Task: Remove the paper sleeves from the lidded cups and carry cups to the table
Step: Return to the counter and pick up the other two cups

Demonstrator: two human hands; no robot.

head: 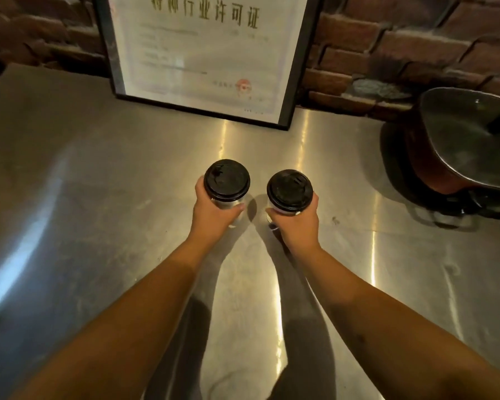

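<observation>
Head view: black lids hide both cups' contents; left hand (214, 213) grips one black-lidded pale cup (226, 180), right hand (296, 223) the other (289, 191), above the steel bench (98, 183).

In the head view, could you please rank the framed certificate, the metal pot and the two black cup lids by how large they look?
1. Framed certificate, cropped at the top.
2. Metal pot, cut off at the right edge.
3. Left cup lid and right cup lid: they look alike, so no ranking between them.
</observation>
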